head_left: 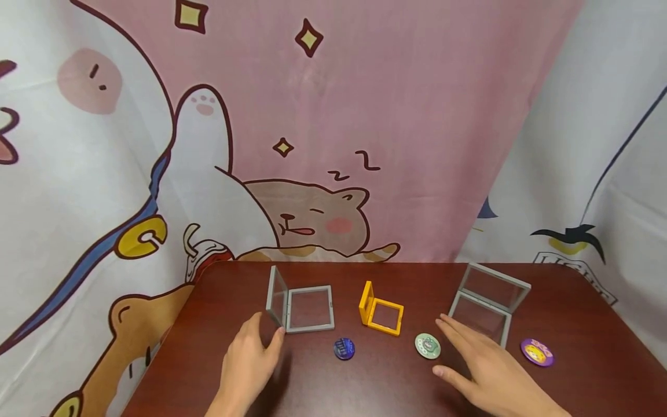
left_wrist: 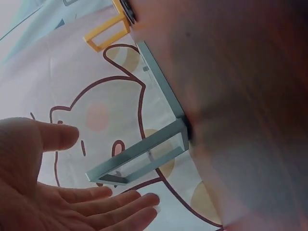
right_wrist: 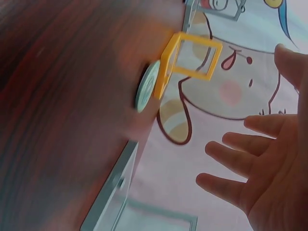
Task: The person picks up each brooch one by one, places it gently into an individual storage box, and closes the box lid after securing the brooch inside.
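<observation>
My left hand [head_left: 249,359] hovers with relaxed fingers beside a grey hinged display frame [head_left: 311,308], whose clear lid leans upright at its left. Over the right side of the table my right hand [head_left: 487,366] spreads its fingers and holds nothing. It partly covers a second grey hinged frame [head_left: 495,286], also opened up. Left of its fingertips lies a pale green round badge [head_left: 428,346]. A dark blue round badge [head_left: 344,348] lies between the hands, below a small yellow hinged frame [head_left: 385,317] standing opened. A purple badge with a yellow figure [head_left: 537,352] lies right of the right hand.
The dark reddish-brown table [head_left: 385,388] has its back edge against a hanging cloth [head_left: 417,116] printed with cartoon animals. The frames stand in a row toward the back, with the badges in front of or beside them.
</observation>
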### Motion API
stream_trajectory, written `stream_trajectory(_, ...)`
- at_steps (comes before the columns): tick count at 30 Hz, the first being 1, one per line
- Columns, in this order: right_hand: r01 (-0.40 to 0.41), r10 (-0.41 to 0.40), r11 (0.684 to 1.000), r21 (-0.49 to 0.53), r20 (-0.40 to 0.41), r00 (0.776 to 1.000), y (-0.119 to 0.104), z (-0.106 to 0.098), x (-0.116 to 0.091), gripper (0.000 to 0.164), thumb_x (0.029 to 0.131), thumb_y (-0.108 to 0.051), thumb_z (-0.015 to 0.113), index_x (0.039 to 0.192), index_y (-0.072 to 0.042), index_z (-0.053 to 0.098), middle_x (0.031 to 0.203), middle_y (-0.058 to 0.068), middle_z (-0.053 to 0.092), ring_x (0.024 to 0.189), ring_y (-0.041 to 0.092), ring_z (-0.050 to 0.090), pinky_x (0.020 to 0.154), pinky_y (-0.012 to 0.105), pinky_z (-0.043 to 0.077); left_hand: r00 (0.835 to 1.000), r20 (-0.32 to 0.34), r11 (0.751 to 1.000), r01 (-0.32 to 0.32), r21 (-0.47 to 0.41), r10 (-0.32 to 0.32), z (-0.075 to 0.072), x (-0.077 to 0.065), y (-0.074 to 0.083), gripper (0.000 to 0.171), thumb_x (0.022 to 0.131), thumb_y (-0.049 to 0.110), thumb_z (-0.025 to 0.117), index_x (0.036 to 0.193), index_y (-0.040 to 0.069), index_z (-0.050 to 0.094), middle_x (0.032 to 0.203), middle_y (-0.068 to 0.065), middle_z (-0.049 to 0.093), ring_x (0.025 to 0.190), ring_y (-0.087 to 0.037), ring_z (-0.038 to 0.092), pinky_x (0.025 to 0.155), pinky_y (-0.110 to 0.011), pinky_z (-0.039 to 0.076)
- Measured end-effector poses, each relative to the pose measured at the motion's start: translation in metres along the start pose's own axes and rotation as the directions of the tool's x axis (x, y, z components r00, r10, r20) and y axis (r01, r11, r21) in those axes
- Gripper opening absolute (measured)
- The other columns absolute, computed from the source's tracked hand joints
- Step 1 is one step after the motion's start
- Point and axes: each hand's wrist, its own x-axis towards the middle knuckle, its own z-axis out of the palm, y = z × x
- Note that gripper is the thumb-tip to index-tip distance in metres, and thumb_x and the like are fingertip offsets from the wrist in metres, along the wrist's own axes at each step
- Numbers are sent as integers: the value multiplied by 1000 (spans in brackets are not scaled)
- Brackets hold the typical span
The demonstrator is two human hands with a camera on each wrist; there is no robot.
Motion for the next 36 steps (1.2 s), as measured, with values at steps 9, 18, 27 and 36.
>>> stream_trajectory(9, 8, -11, 999, 42, 82, 997, -25, 7, 19, 69, 95, -57, 71, 147, -11, 60, 150, 5, 58, 129, 27, 62, 97, 52, 54, 995, 89, 999, 37, -5, -36, 2, 20, -9, 58, 95, 31, 73, 129, -15, 61, 118, -34, 69, 103, -51, 69, 78, -62, 55)
stream_trajectory(18, 67, -69, 997, 47, 45, 997, -39, 21, 31, 65, 95, -53, 74, 139, -6, 65, 139, 6, 65, 124, 25, 63, 96, 51, 54, 988, 140, 997, 70, -14, -67, 3, 32, -12, 52, 93, 32, 77, 121, -11, 69, 112, -33, 71, 97, -46, 72, 74, -61, 55)
stream_trajectory(27, 59, -71, 992, 115, 103, 992, -53, 30, 45, 60, 97, -52, 71, 137, -7, 66, 136, 8, 66, 124, 28, 63, 99, 52, 53, 990, 126, 993, 78, -85, -67, 9, 40, -17, 27, 90, 28, 81, 99, 3, 76, 77, -8, 70, 70, -23, 60, 60, -44, 49)
stream_trajectory(36, 110, -126, 984, 137, 112, 986, -64, 48, 60, 52, 96, -41, 75, 134, -6, 68, 135, 7, 68, 125, 28, 64, 98, 52, 53, 991, 128, 988, 63, -139, -45, 12, 43, -12, 24, 91, 22, 80, 73, 11, 71, 62, 4, 61, 60, -16, 51, 56, -34, 43)
